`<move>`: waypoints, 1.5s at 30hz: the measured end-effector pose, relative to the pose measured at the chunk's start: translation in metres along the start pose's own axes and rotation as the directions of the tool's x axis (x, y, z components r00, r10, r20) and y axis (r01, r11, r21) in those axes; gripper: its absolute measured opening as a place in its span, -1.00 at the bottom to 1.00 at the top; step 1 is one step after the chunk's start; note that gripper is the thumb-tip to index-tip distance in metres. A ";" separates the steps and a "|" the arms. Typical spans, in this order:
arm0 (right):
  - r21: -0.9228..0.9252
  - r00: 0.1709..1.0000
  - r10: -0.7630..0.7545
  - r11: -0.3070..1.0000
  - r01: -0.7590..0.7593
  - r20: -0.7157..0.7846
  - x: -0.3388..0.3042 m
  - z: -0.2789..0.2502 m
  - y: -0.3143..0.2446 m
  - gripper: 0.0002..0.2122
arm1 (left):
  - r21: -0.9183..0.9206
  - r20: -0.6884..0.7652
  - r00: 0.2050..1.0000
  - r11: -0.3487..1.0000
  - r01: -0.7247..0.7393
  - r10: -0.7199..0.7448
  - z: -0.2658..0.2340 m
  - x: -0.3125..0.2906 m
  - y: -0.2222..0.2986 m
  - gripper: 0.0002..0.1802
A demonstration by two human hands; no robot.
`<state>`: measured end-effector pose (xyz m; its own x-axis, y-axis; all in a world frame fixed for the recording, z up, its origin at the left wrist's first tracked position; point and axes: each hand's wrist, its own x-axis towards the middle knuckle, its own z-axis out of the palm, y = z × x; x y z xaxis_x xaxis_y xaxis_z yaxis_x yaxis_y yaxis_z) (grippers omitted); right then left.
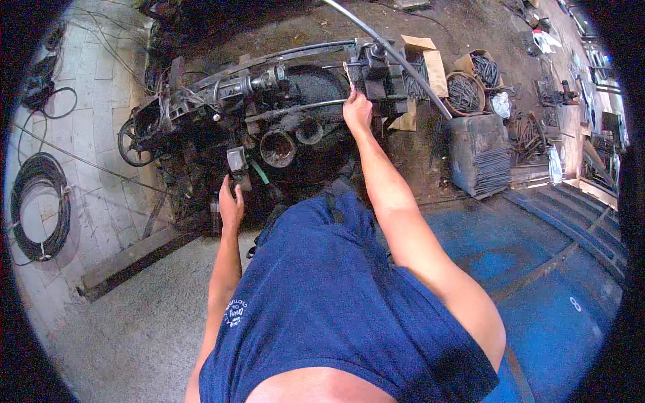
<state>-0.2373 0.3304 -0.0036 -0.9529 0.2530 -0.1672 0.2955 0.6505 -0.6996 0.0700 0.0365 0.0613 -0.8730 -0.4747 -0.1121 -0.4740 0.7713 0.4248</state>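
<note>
Stretched out ahead, my right hand [358, 111] is closed round a slim, light-coloured tool [349, 72] that looks like a wrench. Its far end reaches a dark block at the right end of a long, greasy machine [222, 94]. My left hand [232, 205] is at the machine's near side, with thumb and fingers apart and nothing visible in them. Just beyond its fingertips is a small grey box [236, 159] on the machine. A round metal cup [277, 148] and a bright rod [316, 105] are between my hands. The machine's lower parts are lost in shadow.
A handwheel [133, 142] sticks out at the machine's left end. Coiled black cable [41, 205] is on the pale tiles. At right are a dark bin [478, 151], a basket of metal rods [464, 93] and an open carton [425, 64]. A long pole [393, 54] slants across.
</note>
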 end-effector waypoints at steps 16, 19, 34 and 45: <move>0.624 0.640 0.208 0.143 -0.768 0.740 0.001 0.017 0.021 -0.74 | 0.023 -0.047 0.998 0.999 -0.033 0.034 0.004 -0.006 -0.009 -0.46; 0.543 0.532 0.108 -0.125 -0.831 0.840 0.020 0.022 0.013 -0.72 | 0.014 -0.045 0.998 0.999 -0.031 0.031 0.000 -0.004 -0.006 -0.47; 0.171 0.987 0.082 0.980 -0.105 0.139 -0.025 0.009 -0.052 -0.71 | -0.001 -0.043 0.999 0.999 0.033 -0.033 -0.007 -0.018 -0.015 -0.45; 0.016 1.000 0.013 1.000 -0.013 0.001 -0.004 0.003 -0.025 -0.62 | -0.009 -0.069 0.998 1.000 0.008 -0.009 0.001 -0.016 -0.022 -0.43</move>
<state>-0.2409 0.3113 0.0128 -0.9490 0.2607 -0.1771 0.3068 0.6357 -0.7083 0.0944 0.0273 0.0529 -0.8587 -0.5097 -0.0531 -0.4800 0.7638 0.4317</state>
